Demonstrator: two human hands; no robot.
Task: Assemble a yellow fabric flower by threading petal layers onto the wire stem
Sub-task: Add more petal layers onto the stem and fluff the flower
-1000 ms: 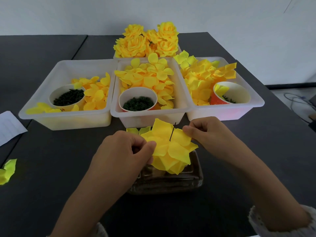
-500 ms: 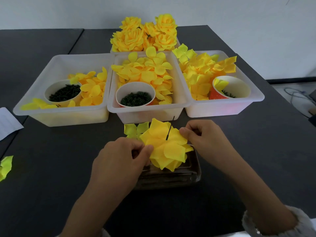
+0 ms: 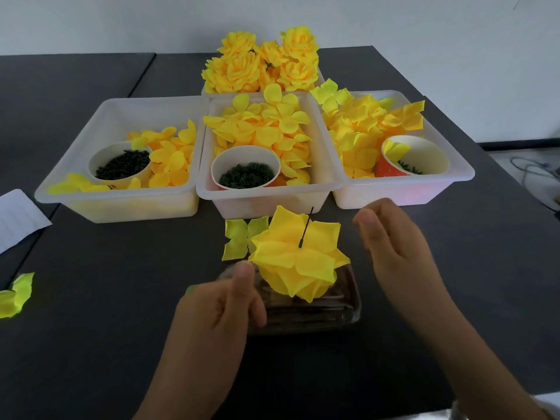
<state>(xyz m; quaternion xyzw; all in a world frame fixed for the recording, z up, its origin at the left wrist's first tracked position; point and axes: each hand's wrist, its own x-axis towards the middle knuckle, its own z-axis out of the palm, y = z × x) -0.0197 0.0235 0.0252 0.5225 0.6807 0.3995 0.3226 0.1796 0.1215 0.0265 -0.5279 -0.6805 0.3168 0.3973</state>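
While the flower (image 3: 298,262) sits on a clear tray (image 3: 348,310) near the table's (image 3: 424,344) front middle, neither hand grips it. The left hand (image 3: 218,310) hovers at the flower's lower left with its fingers loosely curled and the thumb (image 3: 241,278) raised, its tip just beside the outer petals; whether it touches them cannot be told through the blur. The right hand (image 3: 394,247) is held off to the flower's right, clear of the petals, its fingers straight and close together, holding nothing. Dark table lies bare to the right of that hand as far as the right edge, and between the left hand and the left edge, where only a petal piece (image 3: 16,294) and a white paper (image 3: 18,219) lie. Behind the flower, three white bins stand side by side across the table's middle: the left bin (image 3: 75,165), the middle bin (image 3: 263,204) just beyond the flower, and the right bin (image 3: 403,195), each with loose yellow petals and a cup (image 3: 245,172) of small dark green parts. Finished flowers (image 3: 263,60) are heaped at the back edge. The flower itself shows broad overlapping yellow petals drooping over the tray, with a thin dark wire stem (image 3: 305,228) rising tilted from its centre. A pale green-yellow layer (image 3: 242,237) lies flat on the table, touching the flower's left side.
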